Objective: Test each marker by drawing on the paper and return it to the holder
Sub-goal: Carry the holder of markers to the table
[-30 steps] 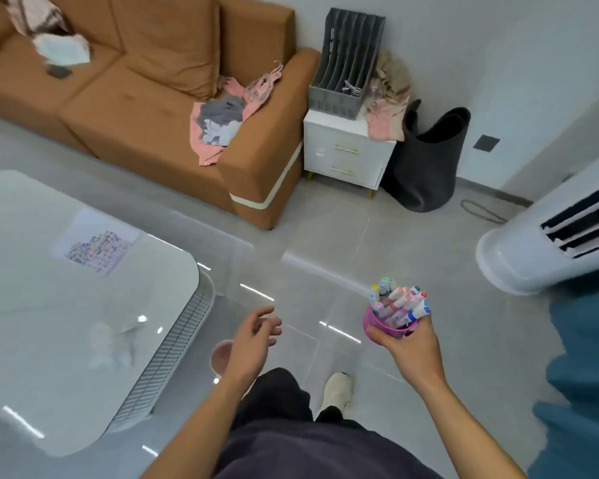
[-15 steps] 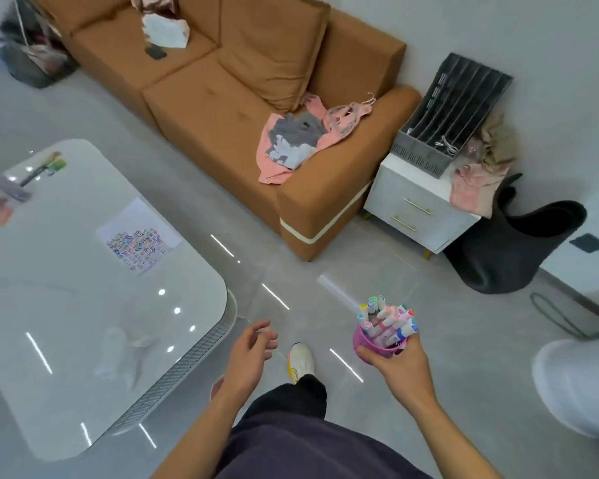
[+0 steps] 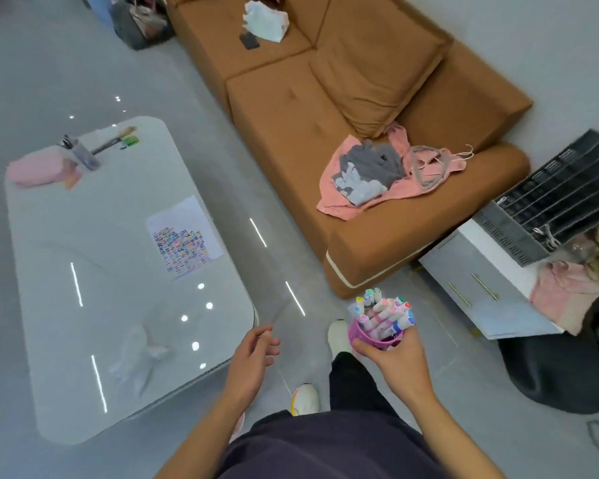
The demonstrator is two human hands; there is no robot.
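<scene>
View: Looking down from the head of a standing person in a living room. Both bare forearms reach forward over a grey floor [image 3: 464,375].
Right hand [image 3: 398,361]: Grips a pink holder [image 3: 358,335] from below and behind, with thumb and fingers curled round its lower wall. It is raised in the air, right of centre and near.
Holder: A small pink perforated cup. It is over the floor and well apart from the table [image 3: 83,323].
Markers [image 3: 384,316]: A full bunch with white bodies and coloured caps stands in the holder, caps up, leaning toward the far right.
Left hand [image 3: 253,354]: Empty, with fingers loosely bent and apart, clasping nothing. It hangs in the air just right of the table's near right corner.
Table: Glossy white with rounded corners, filling the left side. Ceiling lights reflect in its top.
Paper [image 3: 184,236]: A white sheet lying flat on the table by its right edge. Its near half is covered in rows of small coloured scribbles. It is well apart from both hands.
Far end of table: A pink pouch [image 3: 35,171] lies there, with a small grey cup [image 3: 83,155] of dark pens just beside it.
Sofa [image 3: 291,126]: A tan corner sofa at the far middle and right. Pink and grey clothes [image 3: 370,178] are heaped on its near seat.
Cabinet [image 3: 464,271]: Low and white with thin gold handles, at the right beside the sofa's end. A dark grey slotted file rack [image 3: 561,198] stands on top.
Shoes [image 3: 305,399]: Pale shoes show on the floor between the two arms.
</scene>
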